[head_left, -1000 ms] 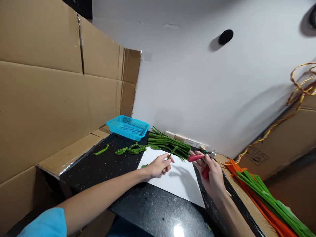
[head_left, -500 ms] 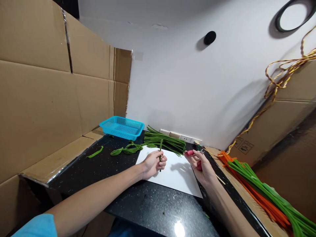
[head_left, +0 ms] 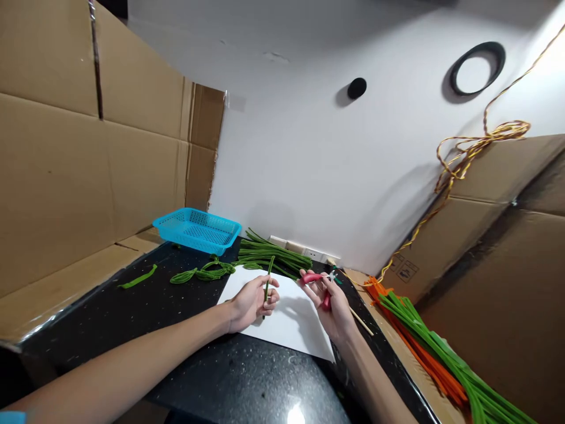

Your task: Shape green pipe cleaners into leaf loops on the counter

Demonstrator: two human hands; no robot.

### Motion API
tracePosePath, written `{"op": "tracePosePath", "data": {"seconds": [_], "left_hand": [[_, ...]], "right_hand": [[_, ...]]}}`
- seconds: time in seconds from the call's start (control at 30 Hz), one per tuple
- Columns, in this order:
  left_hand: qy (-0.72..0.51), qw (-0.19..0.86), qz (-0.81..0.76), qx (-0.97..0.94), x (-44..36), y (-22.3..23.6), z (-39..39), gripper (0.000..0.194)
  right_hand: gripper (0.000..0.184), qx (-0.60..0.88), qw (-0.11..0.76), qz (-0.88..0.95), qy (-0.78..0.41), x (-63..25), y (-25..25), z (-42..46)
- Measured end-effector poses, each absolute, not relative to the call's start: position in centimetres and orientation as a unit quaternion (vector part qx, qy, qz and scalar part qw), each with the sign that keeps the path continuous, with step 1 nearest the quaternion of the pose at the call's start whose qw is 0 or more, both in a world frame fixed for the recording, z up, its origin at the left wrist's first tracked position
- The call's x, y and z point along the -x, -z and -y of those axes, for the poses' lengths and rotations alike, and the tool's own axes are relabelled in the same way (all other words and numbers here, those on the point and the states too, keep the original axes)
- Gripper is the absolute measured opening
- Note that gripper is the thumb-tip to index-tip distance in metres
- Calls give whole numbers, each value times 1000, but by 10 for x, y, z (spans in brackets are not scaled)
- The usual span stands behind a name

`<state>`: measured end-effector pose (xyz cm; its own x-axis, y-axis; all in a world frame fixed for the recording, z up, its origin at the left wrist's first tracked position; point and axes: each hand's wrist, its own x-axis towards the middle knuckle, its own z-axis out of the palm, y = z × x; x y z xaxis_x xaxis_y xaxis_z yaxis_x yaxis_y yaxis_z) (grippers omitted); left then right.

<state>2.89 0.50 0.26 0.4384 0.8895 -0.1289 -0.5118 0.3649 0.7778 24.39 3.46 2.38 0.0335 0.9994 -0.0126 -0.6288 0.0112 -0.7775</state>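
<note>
My left hand [head_left: 251, 301] is closed around a short green fuzzy stem [head_left: 267, 279], holding it nearly upright over a white sheet of paper [head_left: 291, 324]. Just to its right, my right hand [head_left: 330, 299] grips red-handled pliers [head_left: 318, 277] with the jaws pointing right. A bundle of long green stems [head_left: 269, 256] lies on the black counter just beyond both hands.
A blue plastic basket [head_left: 196, 229] sits at the back left. Bent green pieces [head_left: 203, 272] and one loose piece [head_left: 138, 277] lie on the counter [head_left: 132, 306]. Orange and green stems [head_left: 428, 341] are stacked at the right on cardboard. Cardboard walls stand left and right. A thin wooden stick [head_left: 362, 321] lies by my right wrist.
My left hand has turned the green stem from slanting to nearly upright. My right hand with the pliers has come closer to the left hand. The view has shifted to the right.
</note>
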Motion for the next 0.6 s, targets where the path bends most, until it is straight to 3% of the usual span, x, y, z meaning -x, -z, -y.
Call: {"op": "tracePosePath", "data": {"seconds": [0.3, 0.6], "left_hand": [[-420, 779, -294, -360, -30, 2, -6, 23], [-407, 766, -314, -386, -32, 4, -5, 26]], "right_hand": [[47, 291, 603, 387, -634, -247, -29, -28], [45, 318, 595, 483, -557, -242, -26, -25]]}}
